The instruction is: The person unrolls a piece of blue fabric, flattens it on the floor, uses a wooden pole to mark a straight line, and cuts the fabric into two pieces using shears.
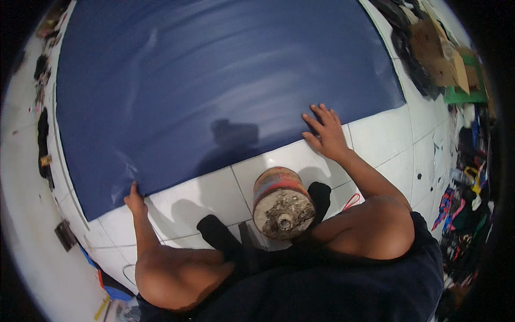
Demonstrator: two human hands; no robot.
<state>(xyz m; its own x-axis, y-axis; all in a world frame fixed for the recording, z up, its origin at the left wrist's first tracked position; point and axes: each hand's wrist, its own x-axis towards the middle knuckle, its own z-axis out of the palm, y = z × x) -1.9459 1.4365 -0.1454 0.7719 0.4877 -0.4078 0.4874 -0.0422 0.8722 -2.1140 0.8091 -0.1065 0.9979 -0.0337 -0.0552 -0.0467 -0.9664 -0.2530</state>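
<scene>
Our shirt (322,292) obscures the floor (381,134). At the blue sheet's (214,80) near edge, our right hand (327,134) lies spread, empty; our left hand's (135,204) grip (fingers mostly hidden) we cannot tell.

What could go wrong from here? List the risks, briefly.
The blue sheet shows wrinkles near the left hand; pressing there might set a crease. If the right hand, on the same near edge, pulls unevenly, the sheet could skew. The worn cylinder stands between the feet; a shifting foot might knock it.
</scene>
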